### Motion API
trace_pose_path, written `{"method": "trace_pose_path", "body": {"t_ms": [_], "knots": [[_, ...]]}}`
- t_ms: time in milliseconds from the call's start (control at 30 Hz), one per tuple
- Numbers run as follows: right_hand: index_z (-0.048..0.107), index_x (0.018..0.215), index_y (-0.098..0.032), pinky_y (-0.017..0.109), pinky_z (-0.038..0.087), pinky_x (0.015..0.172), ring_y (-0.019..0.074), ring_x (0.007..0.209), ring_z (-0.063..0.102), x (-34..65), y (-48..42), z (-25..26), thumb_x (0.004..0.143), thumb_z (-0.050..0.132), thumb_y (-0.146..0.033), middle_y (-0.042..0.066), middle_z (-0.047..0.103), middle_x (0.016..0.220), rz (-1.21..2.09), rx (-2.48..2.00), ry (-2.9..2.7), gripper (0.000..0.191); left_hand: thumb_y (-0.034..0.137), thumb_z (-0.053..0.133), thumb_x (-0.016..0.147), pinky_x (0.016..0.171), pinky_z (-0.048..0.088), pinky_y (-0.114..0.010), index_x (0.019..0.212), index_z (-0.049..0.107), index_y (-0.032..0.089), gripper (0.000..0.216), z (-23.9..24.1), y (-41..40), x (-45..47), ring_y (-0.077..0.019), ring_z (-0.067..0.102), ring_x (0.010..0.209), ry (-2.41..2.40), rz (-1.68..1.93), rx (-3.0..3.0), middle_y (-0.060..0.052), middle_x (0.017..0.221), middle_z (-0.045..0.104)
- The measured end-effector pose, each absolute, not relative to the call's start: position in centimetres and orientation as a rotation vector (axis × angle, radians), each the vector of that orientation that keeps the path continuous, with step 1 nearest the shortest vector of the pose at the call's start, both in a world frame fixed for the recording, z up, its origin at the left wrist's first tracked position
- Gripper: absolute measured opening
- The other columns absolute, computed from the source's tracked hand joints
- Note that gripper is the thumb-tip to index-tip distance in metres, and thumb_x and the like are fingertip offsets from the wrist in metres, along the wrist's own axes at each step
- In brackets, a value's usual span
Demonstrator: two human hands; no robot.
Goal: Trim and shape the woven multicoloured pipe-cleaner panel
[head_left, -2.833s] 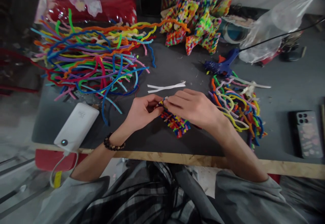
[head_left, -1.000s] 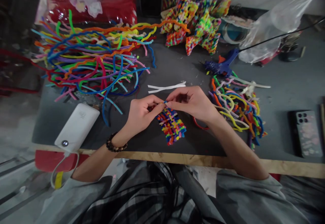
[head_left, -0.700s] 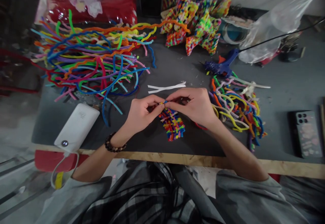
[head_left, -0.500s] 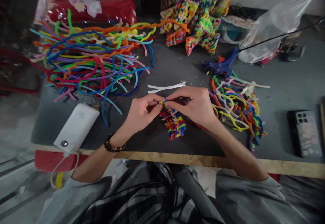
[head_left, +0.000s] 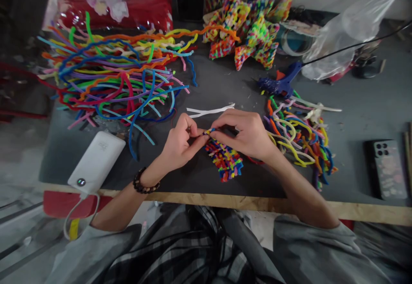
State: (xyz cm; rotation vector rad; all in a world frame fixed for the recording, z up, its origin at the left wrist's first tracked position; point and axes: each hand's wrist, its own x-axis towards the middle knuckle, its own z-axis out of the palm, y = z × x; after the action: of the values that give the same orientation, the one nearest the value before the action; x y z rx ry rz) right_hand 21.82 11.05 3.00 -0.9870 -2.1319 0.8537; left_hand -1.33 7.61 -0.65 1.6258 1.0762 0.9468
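Observation:
A small woven mat of multicoloured pipe cleaners (head_left: pixel 225 160) lies on the dark table (head_left: pixel 212 90) near its front edge. My left hand (head_left: pixel 180 143) pinches the mat's upper end from the left. My right hand (head_left: pixel 246 132) pinches the same end from the right, fingertips almost touching those of the left. A beaded bracelet (head_left: pixel 143 182) is on my left wrist. Two white strips (head_left: pixel 210 110) lie just beyond my hands.
A big heap of long coloured pipe cleaners (head_left: pixel 112 73) fills the left. Shorter ones (head_left: pixel 299 133) lie at the right beside a blue glue gun (head_left: pixel 281 83). Finished woven pieces (head_left: pixel 247 26) sit at the back. A white power bank (head_left: pixel 96 162), a phone (head_left: pixel 388 168) and a plastic bag (head_left: pixel 347 26) lie around.
The mat's free end has swung from pointing left-down to right-down. My left fingers have shifted their pinch, and my right hand has stayed at the mat's upper end.

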Motion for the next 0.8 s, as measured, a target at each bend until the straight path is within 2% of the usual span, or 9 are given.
{"method": "trace_pose_path", "body": {"t_ms": [133, 267, 400, 533, 667, 733, 800], "knots": [[0.076, 0.097, -0.019, 0.033, 0.055, 0.081, 0.0196, 0.088, 0.07, 21.76, 10.74, 2.86, 0.103, 0.063, -0.022, 0.007, 0.077, 0.094, 0.738, -0.899, -2.193, 0.015, 0.019, 0.071, 0.096, 0.056, 0.041, -0.021, 0.096, 0.036, 0.026, 0.036, -0.26, 7.69, -1.2, -0.0077, 0.06, 0.061, 1.086, 0.937, 1.705, 0.01, 0.071, 0.051], [0.077, 0.097, -0.02, 0.035, 0.056, 0.084, 0.021, 0.091, 0.072, 21.41, 10.48, 2.63, 0.103, 0.063, -0.022, 0.006, 0.078, 0.095, 0.698, -0.943, -2.165, 0.016, 0.02, 0.076, 0.091, 0.055, 0.042, -0.02, 0.094, 0.039, 0.026, 0.037, -0.22, 7.71, -0.99, -0.0078, 0.062, 0.062, 1.141, 0.984, 1.729, 0.008, 0.074, 0.051], [0.081, 0.101, -0.02, 0.032, 0.056, 0.081, 0.0194, 0.088, 0.074, 21.36, 10.76, 2.44, 0.101, 0.07, -0.027, 0.005, 0.081, 0.096, 0.854, -1.083, -2.079, 0.013, 0.027, 0.08, 0.091, 0.053, 0.044, -0.021, 0.101, 0.045, 0.025, 0.036, -0.62, 7.95, -0.87, -0.0094, 0.064, 0.061, 1.222, 0.975, 1.61, 0.006, 0.075, 0.065], [0.08, 0.118, -0.02, 0.028, 0.053, 0.07, 0.0169, 0.078, 0.073, 21.63, 11.01, 2.82, 0.098, 0.075, -0.04, 0.004, 0.084, 0.1, 1.059, -1.234, -1.971, 0.029, 0.036, 0.077, 0.097, 0.048, 0.044, -0.023, 0.127, 0.054, 0.025, 0.038, -0.67, 8.31, -0.88, -0.0114, 0.065, 0.056, 1.242, 0.934, 1.447, 0.002, 0.08, 0.078], [0.083, 0.101, -0.02, 0.027, 0.052, 0.068, 0.0154, 0.071, 0.072, 21.5, 10.75, 3.19, 0.092, 0.079, -0.031, 0.002, 0.083, 0.088, 1.01, -1.341, -1.965, 0.015, 0.038, 0.079, 0.096, 0.061, 0.058, -0.025, 0.132, 0.064, 0.025, 0.041, -0.45, 8.25, -0.82, -0.0171, 0.079, 0.076, 1.285, 0.93, 1.482, -0.001, 0.093, 0.084], [0.083, 0.097, -0.02, 0.026, 0.053, 0.069, 0.0156, 0.073, 0.074, 21.29, 10.55, 3.25, 0.09, 0.076, -0.022, 0.001, 0.083, 0.086, 1.017, -1.362, -1.937, 0.01, 0.038, 0.082, 0.094, 0.073, 0.064, -0.027, 0.129, 0.067, 0.025, 0.04, -0.35, 8.07, -0.66, -0.0203, 0.082, 0.09, 1.284, 0.939, 1.521, -0.002, 0.099, 0.085], [0.083, 0.096, -0.02, 0.026, 0.054, 0.069, 0.0157, 0.073, 0.075, 21.1, 10.37, 3.32, 0.089, 0.074, -0.017, 0.001, 0.083, 0.083, 1.005, -1.365, -1.931, 0.011, 0.038, 0.084, 0.092, 0.079, 0.066, -0.028, 0.123, 0.071, 0.024, 0.036, -0.24, 7.88, -0.46, -0.0209, 0.083, 0.095, 1.283, 0.947, 1.566, -0.002, 0.102, 0.086]]}}
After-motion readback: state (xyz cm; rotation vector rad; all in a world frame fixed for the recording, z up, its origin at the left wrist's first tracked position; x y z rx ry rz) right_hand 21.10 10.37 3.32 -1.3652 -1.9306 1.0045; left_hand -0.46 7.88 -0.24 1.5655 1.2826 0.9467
